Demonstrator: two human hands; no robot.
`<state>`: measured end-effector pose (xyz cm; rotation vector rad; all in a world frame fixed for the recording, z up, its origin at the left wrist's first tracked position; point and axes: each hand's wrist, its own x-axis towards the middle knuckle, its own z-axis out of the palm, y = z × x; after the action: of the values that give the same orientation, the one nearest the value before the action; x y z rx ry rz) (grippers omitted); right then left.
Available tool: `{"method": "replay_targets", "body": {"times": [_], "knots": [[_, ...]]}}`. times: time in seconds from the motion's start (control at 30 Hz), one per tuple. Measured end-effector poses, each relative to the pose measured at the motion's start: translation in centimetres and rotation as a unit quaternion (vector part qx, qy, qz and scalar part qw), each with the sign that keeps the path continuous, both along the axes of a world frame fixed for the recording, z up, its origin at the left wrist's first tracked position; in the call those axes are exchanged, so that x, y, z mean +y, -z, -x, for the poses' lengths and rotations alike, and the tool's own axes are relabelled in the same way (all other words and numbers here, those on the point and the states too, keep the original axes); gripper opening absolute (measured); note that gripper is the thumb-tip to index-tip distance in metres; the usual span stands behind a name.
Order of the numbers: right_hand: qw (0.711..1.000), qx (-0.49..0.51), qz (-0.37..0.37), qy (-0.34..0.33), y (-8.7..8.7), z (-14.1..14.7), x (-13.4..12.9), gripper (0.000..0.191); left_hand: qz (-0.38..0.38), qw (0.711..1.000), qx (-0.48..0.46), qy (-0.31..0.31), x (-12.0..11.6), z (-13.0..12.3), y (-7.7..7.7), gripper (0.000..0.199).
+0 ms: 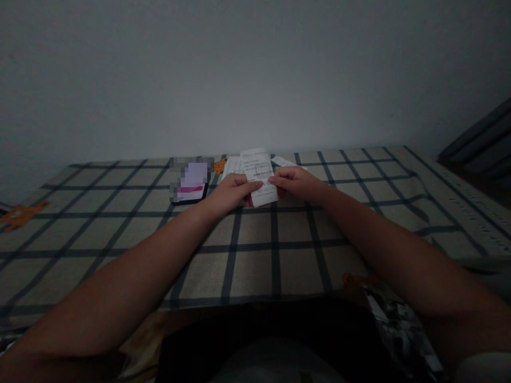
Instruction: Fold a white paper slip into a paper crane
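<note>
Lying squarely between the two hands, the white, narrow rectangular paper slip with dark print (257, 166) has its long axis running away from the person, its far end leaning slightly left. The left hand (235, 190) pinches its left edge and the right hand (296, 181) pinches its right edge, both towards the near end, thumbs on the printed face and almost meeting; the fingers beneath are mostly hidden. Neither hand is nearer, as both touch the slip, though the left thumb reaches further across it. Whether its underside clears the worktop (255, 266) I cannot tell. One white printed paper sheet (231, 166) lies just beyond the left hand, a small white paper piece (282, 160) just beyond the right, and a dark-edged phone with a lit screen (195, 178) left of the left hand
</note>
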<state>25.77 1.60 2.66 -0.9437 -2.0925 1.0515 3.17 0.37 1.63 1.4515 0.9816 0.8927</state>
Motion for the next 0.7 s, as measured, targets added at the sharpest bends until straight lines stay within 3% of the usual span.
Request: {"method": "replay_targets", "body": {"times": [0.23,0.47,0.7], "knots": [[0.998,-0.044,-0.037,-0.001,-0.49,0.13,-0.2,0.041,-0.03,0.999,0.011,-0.024,-0.12,-0.06,-0.46,0.027],[0.999,-0.048,0.017,-0.002,-0.35,0.34,-0.39,0.039,-0.045,0.997,0.011,-0.056,0.04,0.02,-0.05,0.031],[0.999,-0.03,-0.024,0.011,-0.14,0.19,-0.1,0.039,-0.041,0.999,-0.016,-0.03,-0.44,-0.39,-0.92,0.03]]}}
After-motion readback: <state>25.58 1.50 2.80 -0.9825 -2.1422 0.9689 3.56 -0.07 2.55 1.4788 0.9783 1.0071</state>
